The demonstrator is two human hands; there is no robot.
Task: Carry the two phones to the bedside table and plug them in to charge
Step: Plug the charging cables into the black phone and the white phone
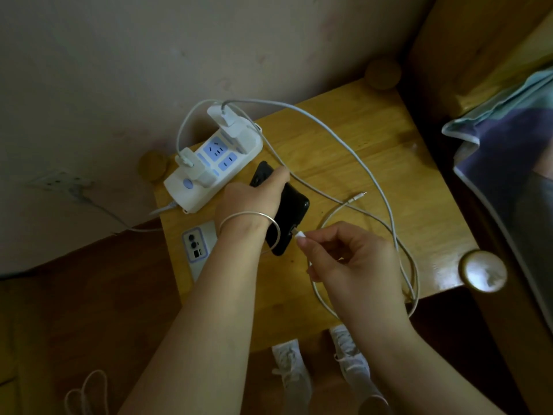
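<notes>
Charging the first phone: the left hand (251,196) pins the black phone (291,211) flat on the bedside table (374,163) while the right hand (353,256) pinches a white cable plug (300,234) at its port. Seating likely needs straight alignment. The second phone (199,245) lies beside, unplugged; a spare cable end (357,196) and power strip (214,163) crowd the surface.

The desk (344,163) is varnished yellow wood, smooth, with a glossy round knob (483,271) at lower right; the power strip (212,163) at upper left is matt white plastic; the black phone (291,211) is glossy; a thin metal bangle (248,218) shines at centre; the white cable (374,172) looks smooth
</notes>
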